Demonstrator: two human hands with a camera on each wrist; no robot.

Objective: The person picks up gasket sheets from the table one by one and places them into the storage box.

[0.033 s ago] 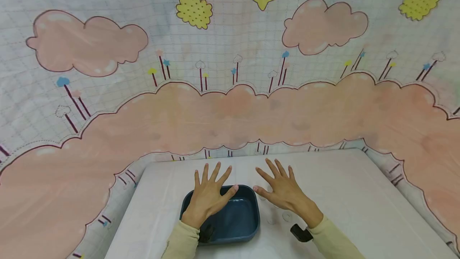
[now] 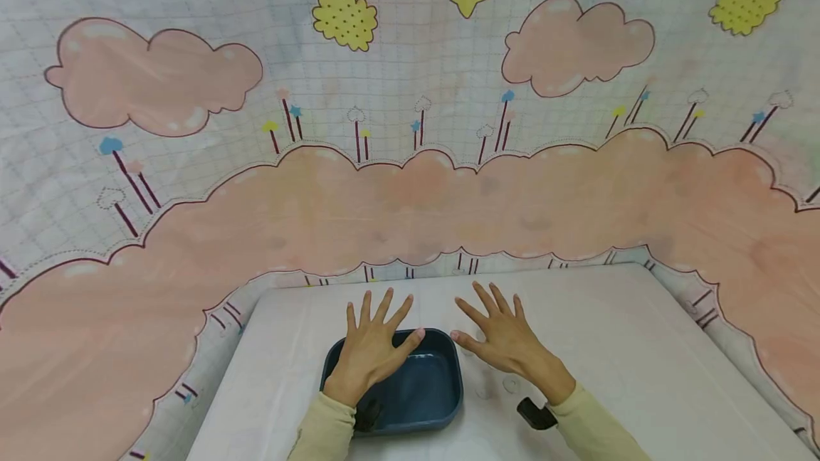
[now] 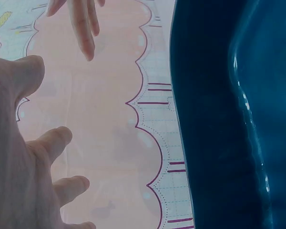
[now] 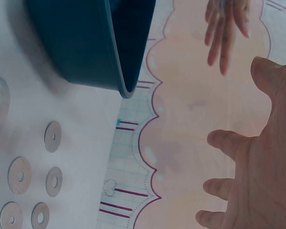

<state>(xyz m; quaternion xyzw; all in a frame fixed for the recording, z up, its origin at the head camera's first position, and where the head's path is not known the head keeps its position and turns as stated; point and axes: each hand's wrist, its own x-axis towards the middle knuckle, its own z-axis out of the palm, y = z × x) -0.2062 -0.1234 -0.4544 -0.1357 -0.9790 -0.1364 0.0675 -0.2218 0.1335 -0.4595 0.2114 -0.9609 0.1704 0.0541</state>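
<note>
My left hand [image 2: 368,354] hovers over the left part of a dark blue rectangular tub [image 2: 435,383], its fingers spread and holding nothing. To the right of the tub, my right hand [image 2: 512,343] is held above the white table, also with spread fingers and nothing in them. Several flat metal washers [image 4: 20,189] lie on the table beside the tub in the right wrist view; in the head view only faint rings show, partly hidden by the right arm. The visible inside of the tub [image 3: 271,95] is smooth and glossy; the left hand and forearm cover part of it.
The white table [image 2: 628,347] has its far edge just beyond the fingertips. Behind and around it hangs or lies a cloth [image 2: 410,212] printed with clouds and stars. A black wrist camera [image 2: 537,415] sits at the right wrist.
</note>
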